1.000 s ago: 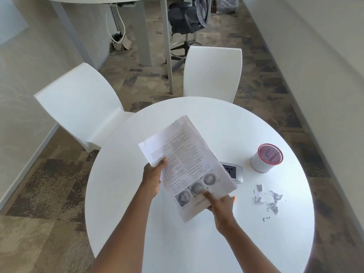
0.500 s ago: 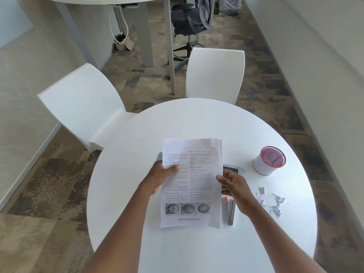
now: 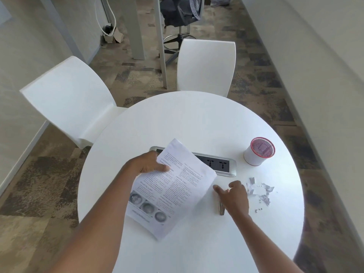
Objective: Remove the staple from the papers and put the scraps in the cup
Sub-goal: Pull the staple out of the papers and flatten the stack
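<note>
Right now your left hand (image 3: 146,163) pinches the stapled white printed papers (image 3: 173,187) by their upper left edge, thumb on top, and holds them tilted above the round white table (image 3: 197,123). Your right hand (image 3: 233,195) is open, fingers spread and curled downward over the slim metal staple remover (image 3: 221,205) lying on the table just beside the papers; it grips nothing yet, and whether the fingertips touch the tool you cannot tell from here.

Expect the papers to be light and floppy: held by one edge they sag and twist, so lay them flat or pin the stapled corner with your left fingers before working. Where the staple sits is not visible, so find it first. The remover looks thin, rigid and smooth, likely to skate on the glossy tabletop; take it by its long sides near the middle rather than at the tip.

To the right of your hand lies a loose scatter of small torn white paper scraps (image 3: 258,191), with tinier bits nearer you. They are featherweight and will flutter or cling, so gather them with a sweep into a pinch rather than picking singly. The white paper cup with a red rim (image 3: 256,154) stands upright beyond them, near the recessed grey power socket strip (image 3: 216,163).
</note>
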`<state>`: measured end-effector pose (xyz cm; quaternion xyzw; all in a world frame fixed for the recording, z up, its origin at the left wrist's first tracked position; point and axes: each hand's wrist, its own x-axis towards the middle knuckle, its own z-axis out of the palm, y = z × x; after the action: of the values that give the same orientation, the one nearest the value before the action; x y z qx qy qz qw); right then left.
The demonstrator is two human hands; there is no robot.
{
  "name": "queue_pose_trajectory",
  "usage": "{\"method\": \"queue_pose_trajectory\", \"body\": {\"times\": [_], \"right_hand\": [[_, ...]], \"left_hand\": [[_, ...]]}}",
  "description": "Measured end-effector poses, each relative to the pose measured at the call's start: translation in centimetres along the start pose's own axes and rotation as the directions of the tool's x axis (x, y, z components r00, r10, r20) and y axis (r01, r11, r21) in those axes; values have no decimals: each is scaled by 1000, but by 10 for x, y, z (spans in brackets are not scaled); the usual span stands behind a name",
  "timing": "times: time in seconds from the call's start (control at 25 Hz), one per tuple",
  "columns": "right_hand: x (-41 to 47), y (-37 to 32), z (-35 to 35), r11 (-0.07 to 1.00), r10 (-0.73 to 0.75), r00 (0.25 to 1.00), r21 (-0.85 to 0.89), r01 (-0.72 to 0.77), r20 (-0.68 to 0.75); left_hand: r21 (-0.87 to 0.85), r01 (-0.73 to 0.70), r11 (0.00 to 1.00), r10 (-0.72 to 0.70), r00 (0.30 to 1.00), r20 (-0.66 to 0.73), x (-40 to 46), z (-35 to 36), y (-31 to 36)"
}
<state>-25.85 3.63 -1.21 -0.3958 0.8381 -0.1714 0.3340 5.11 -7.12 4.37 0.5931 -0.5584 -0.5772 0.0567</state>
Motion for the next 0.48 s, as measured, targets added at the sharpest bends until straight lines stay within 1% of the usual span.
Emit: {"method": "queue_pose_trajectory", "body": {"times": [0.12, 0.2, 0.32, 0.44, 0.48], "right_hand": [[-6, 4, 12, 989, -1, 999, -148, 7, 39], [-4, 7, 18, 975, -5, 999, -220, 12, 32], [0, 6, 18, 976, -21, 999, -217, 15, -24], [11, 9, 18, 976, -50, 999, -213, 51, 14], [15, 9, 17, 981, -66, 997, -178, 72, 41]], "left_hand": [[136, 66, 989, -69, 997, 20, 2, -5, 3], [197, 109, 974, -121, 991, 51, 6, -5, 1], [229, 112, 967, -138, 985, 102, 12, 0, 0], [255, 56, 965, -98, 983, 157, 10, 6, 10], [273, 37, 961, -88, 981, 175, 10, 8, 13]]}}
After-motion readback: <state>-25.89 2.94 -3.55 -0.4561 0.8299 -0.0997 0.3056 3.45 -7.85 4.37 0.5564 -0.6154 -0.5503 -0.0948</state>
